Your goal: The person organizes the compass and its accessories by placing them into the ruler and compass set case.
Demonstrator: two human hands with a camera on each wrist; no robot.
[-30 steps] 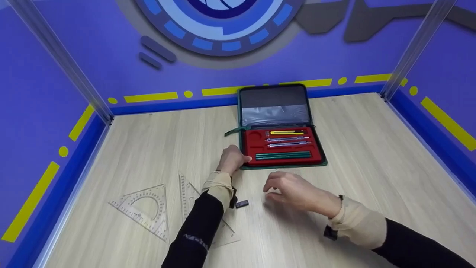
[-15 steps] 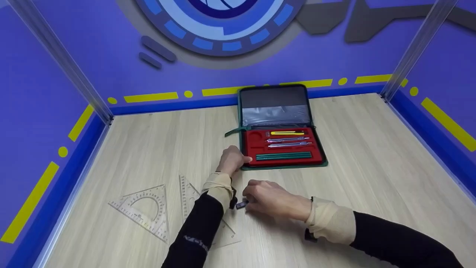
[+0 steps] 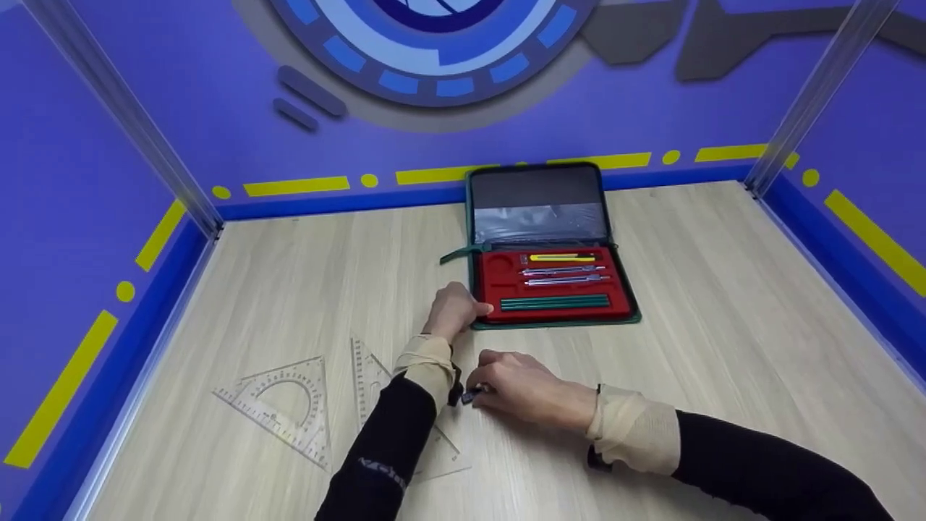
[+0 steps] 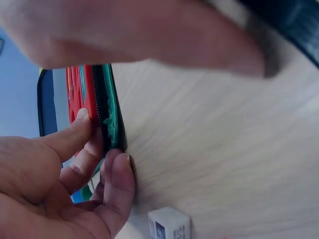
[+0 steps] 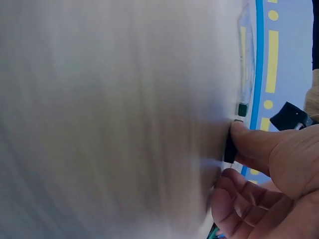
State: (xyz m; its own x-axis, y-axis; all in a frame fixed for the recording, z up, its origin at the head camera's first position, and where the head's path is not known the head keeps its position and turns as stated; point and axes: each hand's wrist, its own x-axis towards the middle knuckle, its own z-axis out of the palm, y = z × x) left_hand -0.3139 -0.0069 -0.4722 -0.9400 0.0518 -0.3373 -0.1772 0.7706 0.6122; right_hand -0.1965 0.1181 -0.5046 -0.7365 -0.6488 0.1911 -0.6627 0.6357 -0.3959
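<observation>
Wooden table point(image 3: 723, 304): 2 clear set squares point(image 3: 289, 405) beside open case point(image 3: 553, 286)

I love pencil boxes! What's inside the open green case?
The case holds a red tray with a yellow tool, two silver tools and green sticks. One round slot looks empty. What lies under the tray is covered.
</observation>
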